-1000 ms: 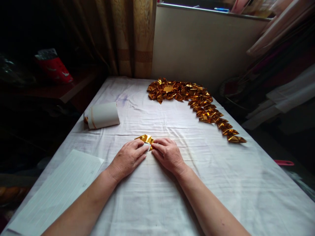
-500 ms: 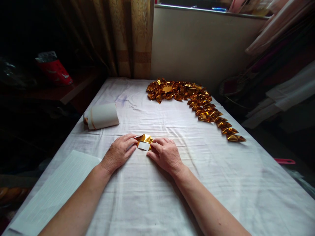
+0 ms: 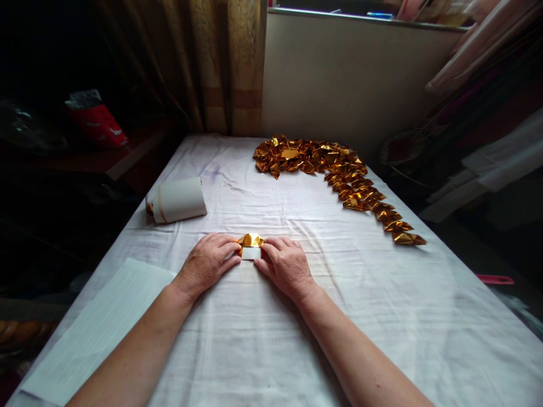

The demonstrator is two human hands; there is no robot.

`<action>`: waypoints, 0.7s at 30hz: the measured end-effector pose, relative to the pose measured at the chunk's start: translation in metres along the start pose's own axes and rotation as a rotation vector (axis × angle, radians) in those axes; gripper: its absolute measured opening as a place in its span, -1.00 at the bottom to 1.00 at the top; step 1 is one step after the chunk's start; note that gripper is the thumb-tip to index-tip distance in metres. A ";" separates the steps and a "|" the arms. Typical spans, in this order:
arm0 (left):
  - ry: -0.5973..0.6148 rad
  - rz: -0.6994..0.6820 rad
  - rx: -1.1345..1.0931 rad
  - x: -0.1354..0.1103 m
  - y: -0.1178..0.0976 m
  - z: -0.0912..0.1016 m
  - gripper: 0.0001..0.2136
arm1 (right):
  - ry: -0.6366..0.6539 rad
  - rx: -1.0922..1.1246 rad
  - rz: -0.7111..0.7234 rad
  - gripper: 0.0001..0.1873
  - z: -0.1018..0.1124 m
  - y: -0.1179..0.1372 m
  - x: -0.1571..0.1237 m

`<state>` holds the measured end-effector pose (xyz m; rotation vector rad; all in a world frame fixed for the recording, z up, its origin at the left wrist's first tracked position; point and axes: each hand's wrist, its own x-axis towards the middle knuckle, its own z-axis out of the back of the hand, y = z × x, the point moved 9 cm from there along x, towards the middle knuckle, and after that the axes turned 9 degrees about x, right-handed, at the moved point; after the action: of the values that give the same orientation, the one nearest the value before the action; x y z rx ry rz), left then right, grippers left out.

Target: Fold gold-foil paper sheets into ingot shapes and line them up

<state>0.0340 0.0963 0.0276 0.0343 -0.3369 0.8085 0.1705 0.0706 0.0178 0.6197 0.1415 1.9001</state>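
A small piece of gold foil paper (image 3: 251, 244), gold on top with its white underside showing below, lies on the white cloth (image 3: 297, 316) between my hands. My left hand (image 3: 206, 264) pinches its left end with curled fingers. My right hand (image 3: 287, 265) grips its right end the same way. Both hands rest on the cloth.
A long curved row of folded gold foil pieces (image 3: 339, 178) runs from the far middle to the right edge. A roll of white-backed paper (image 3: 177, 199) lies at the left. A lined white sheet (image 3: 97, 328) sits at the near left. Curtain and wall stand behind.
The hands have drawn slightly apart, with the left shifting left. The foil piece between them now sits squarer, with more of its white underside showing.
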 end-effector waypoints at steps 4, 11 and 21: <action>-0.024 0.000 0.028 -0.001 -0.001 0.000 -0.89 | -0.005 -0.018 0.018 -0.76 0.000 0.000 -0.001; -0.098 -0.044 0.039 -0.001 -0.007 0.002 -0.85 | -0.030 0.004 0.041 -0.75 0.004 0.002 0.000; -0.184 -0.090 0.112 -0.002 -0.014 0.005 -0.80 | 0.008 0.082 0.061 -0.70 0.003 -0.006 -0.003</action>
<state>0.0410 0.0844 0.0329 0.2279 -0.4607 0.7360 0.1775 0.0699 0.0176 0.6785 0.2085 1.9634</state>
